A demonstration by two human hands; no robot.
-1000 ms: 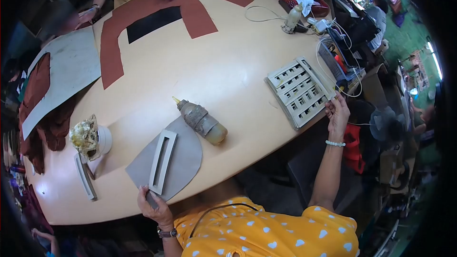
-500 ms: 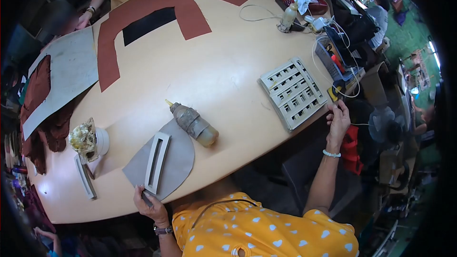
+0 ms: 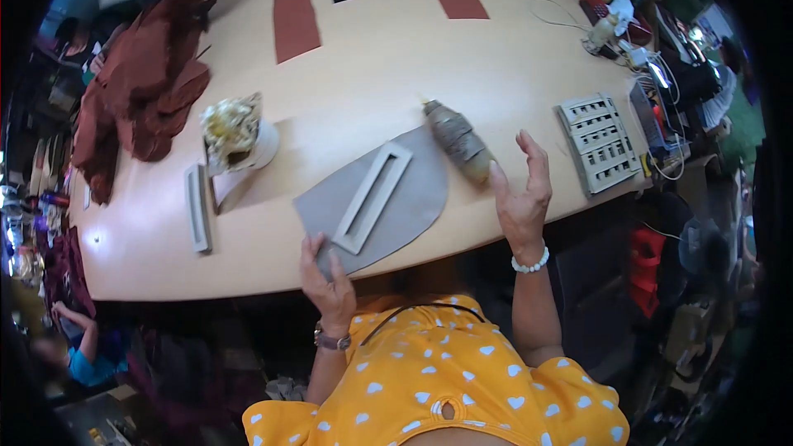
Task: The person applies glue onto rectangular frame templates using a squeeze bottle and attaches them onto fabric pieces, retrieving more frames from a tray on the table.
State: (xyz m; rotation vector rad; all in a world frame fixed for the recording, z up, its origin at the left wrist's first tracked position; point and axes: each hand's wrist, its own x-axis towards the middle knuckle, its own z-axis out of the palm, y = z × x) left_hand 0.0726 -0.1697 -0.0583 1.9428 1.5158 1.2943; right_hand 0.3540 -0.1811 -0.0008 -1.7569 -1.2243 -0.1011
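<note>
Right hand (image 3: 523,201) status, head view (only one): fingers spread, thumb apart, nothing in it. It's raised over the near edge of the table (image 3: 355,66), thumb right by the base of the bottle (image 3: 457,142). Can't tell if they touch.

Change: a second ago I had that hand at the near corner of the stack of slotted panels (image 3: 599,136); half a second ago it was just off it. Now it's well in toward the middle, and the stack sits to its right, untouched. My read: stack is out of hand, work is centred on the grey piece (image 3: 425,194).

Left hand (image 3: 330,289) is at the same spot: near-left edge of the grey piece, thumb and fingers a little apart around that edge. Can't tell if I'm pinching it or just resting there.

Grey piece lies flat, slotted frame (image 3: 380,198) slantwise on top, lower end close to my left fingers. Bottle is on its side, just beyond the piece's right edge, nozzle pointing away from me.

Further left: narrow strip (image 3: 197,208), beside the white tub (image 3: 266,144).
</note>
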